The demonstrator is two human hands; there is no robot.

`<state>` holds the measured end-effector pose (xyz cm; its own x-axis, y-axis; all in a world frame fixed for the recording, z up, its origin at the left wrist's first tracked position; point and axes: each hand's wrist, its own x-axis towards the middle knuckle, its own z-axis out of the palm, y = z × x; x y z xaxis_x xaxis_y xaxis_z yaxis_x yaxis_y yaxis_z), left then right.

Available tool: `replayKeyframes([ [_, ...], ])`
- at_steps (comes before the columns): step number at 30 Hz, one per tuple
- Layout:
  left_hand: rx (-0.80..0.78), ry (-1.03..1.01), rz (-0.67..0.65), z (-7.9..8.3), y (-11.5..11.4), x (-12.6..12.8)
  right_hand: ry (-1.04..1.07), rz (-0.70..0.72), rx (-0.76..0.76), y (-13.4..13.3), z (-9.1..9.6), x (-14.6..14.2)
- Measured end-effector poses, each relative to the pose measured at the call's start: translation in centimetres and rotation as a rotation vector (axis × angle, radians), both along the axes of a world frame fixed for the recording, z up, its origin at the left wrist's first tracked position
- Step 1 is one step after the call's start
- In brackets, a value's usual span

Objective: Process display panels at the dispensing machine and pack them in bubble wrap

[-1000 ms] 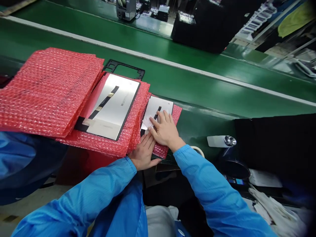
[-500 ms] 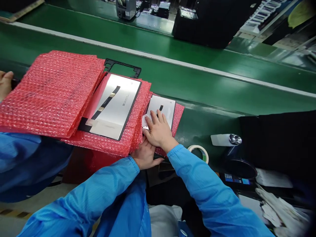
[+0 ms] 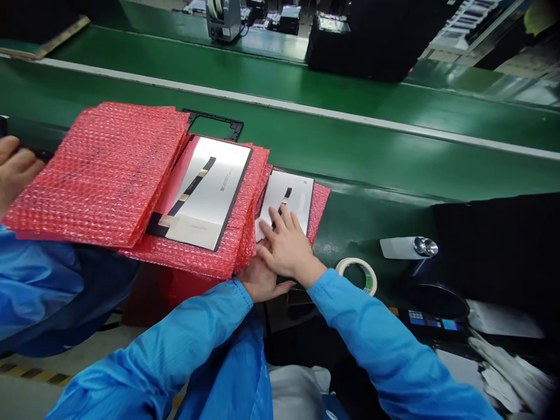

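Note:
My right hand point(image 3: 286, 248) lies flat, fingers spread, on a small silver panel point(image 3: 294, 192) with a black ribbon strip. That panel rests on red bubble wrap point(image 3: 320, 201) at the near edge of the green belt. My left hand point(image 3: 260, 279) sits just under the right one at the panel's near edge; most of its fingers are hidden. A larger silver panel point(image 3: 210, 189) with a black ribbon lies to the left on a pile of red bubble-wrap sheets point(image 3: 100, 169).
A black frame point(image 3: 214, 118) lies behind the large panel. A tape roll point(image 3: 359, 274), a white cylinder point(image 3: 405, 248) and a black device stand to the right. Another person's hand point(image 3: 15, 169) and blue sleeve point(image 3: 39, 280) are at the left. Machines stand beyond the green conveyor point(image 3: 350, 146).
My right hand slid slightly along the small panel and stays pressed on it. Another person's hand came into view at the far left. The view shifted a little.

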<state>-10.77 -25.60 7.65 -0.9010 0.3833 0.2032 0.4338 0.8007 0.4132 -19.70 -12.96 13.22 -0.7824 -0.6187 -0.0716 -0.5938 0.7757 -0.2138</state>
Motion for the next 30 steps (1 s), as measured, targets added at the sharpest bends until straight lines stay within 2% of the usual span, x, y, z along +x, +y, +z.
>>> replayKeyframes([
  [2,-0.006,-0.006,0.000,0.1,0.0,0.0,-0.001,0.000,-0.001,0.0,0.3,0.3],
  [6,-0.049,-0.004,-0.036,0.0,-0.2,0.0,0.001,-0.106,0.005,-1.5,0.8,-1.9],
  [8,-0.046,-0.015,-0.032,0.0,-0.3,0.2,-0.011,-0.116,0.005,-2.1,0.6,-2.2],
  [13,-0.029,0.022,0.045,-0.1,0.0,0.4,-0.015,-0.075,0.010,-1.0,-0.2,0.7],
  [15,-0.022,0.030,0.030,-0.2,0.2,0.4,-0.018,-0.089,0.031,-0.6,-0.4,0.7],
  [21,-0.028,0.045,-0.042,-0.9,0.3,0.3,-0.018,-0.218,0.060,-2.5,-0.2,-5.3],
  [23,-0.036,0.068,-0.042,-1.0,0.2,0.3,-0.006,-0.258,0.048,-3.0,-0.1,-6.3],
  [30,-0.020,0.054,-0.043,-0.8,0.5,0.4,0.035,-0.195,0.069,-2.0,-0.6,-4.3],
])
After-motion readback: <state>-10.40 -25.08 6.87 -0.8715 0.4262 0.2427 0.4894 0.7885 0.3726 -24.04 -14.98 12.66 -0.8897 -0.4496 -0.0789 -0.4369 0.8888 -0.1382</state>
